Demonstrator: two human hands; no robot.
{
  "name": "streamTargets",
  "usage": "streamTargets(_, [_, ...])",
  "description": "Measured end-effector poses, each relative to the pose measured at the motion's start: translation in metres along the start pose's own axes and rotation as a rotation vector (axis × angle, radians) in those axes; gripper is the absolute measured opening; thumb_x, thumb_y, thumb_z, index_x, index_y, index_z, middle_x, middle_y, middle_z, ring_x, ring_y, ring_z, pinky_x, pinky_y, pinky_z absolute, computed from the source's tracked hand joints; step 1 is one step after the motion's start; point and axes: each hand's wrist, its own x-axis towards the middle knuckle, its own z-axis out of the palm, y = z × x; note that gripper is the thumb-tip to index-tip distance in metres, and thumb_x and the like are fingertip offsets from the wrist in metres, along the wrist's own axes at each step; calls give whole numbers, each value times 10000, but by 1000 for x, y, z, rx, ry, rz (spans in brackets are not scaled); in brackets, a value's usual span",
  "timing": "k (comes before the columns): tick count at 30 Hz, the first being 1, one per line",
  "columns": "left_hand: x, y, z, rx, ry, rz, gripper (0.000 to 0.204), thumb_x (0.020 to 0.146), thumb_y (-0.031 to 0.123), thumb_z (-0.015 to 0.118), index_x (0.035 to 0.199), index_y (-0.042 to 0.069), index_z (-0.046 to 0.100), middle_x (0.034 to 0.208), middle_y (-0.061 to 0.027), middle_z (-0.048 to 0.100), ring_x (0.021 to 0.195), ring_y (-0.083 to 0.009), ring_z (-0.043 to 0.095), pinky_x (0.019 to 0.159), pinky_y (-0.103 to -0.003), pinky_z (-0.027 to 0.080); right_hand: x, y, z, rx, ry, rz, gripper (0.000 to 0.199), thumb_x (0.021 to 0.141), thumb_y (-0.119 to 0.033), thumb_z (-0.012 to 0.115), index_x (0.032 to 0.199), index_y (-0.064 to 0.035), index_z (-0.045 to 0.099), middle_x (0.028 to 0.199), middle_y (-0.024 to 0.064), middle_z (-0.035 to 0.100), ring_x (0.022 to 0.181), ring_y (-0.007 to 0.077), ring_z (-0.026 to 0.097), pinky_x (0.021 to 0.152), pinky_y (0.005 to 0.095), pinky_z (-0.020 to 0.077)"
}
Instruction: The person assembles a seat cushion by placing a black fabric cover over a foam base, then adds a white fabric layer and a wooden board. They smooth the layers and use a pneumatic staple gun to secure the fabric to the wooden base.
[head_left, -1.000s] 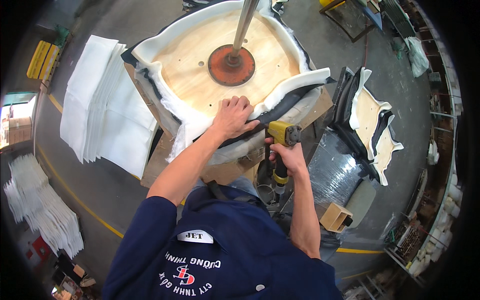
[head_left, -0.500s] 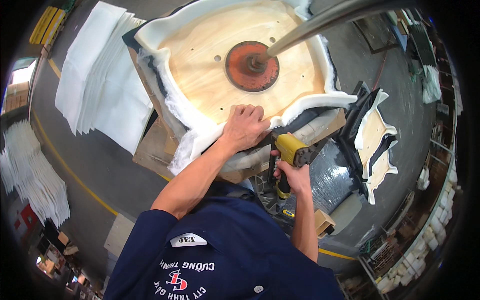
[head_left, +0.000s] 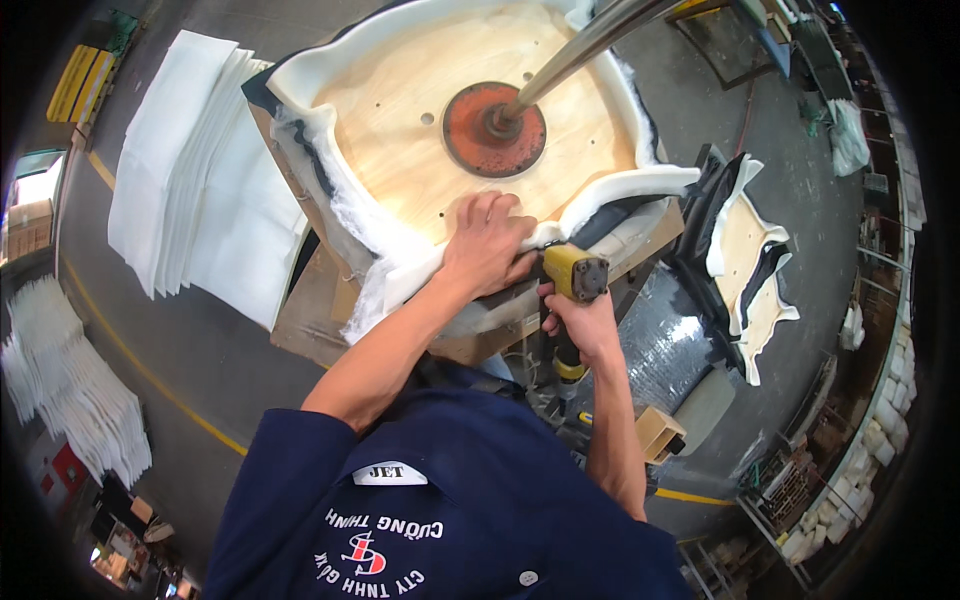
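A pale plywood panel point(head_left: 385, 165) lies under a red round pressing disc point(head_left: 468, 150) on a metal rod point(head_left: 590, 50). White foam point(head_left: 630, 186) is folded up around the panel's rim, with dark fabric point(head_left: 605, 225) and fluffy white wadding point(head_left: 365, 225) outside it. My left hand point(head_left: 485, 245) is closed over the near edge, its curled fingers pressing the folded foam and fabric against the wood. Just right of it, my right hand point(head_left: 583, 322) grips a yellow-bodied staple gun point(head_left: 574, 270). The gun's nose meets the folded edge; the exact contact point is hidden.
A box-like stand point(head_left: 300, 325) supports the panel. White sheets point(head_left: 165, 190) are stacked at the left, with another stack point(head_left: 75, 390) nearer. Padded panels point(head_left: 745, 250) lie to the right. A small open wooden box point(head_left: 658, 433) sits by my right forearm.
The staple gun has moved slightly toward the edge and tilted, so its rear end faces up more. My left hand keeps its hold on the edge. The whole view has shifted a little.
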Motion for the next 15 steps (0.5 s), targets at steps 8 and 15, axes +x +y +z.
streamTargets(8, [-9,-4,6,121,-276,-105,844,769,502,763,1503,264,421,1622,-149,228,1506,-451,95,1145,-727,135,-12,11,14,6,-5,-31,697,848,74,585,1497,-102,402,996,107,687,552,132,601,498,263,513])
streamTargets(15, [-9,-1,6,120,-290,-152,848,756,489,782,1499,286,427,1632,-137,231,1513,-440,110,1161,-704,143,-3,3,19,-101,-1,-42,730,846,67,587,1523,-82,358,926,93,654,538,140,594,489,273,508])
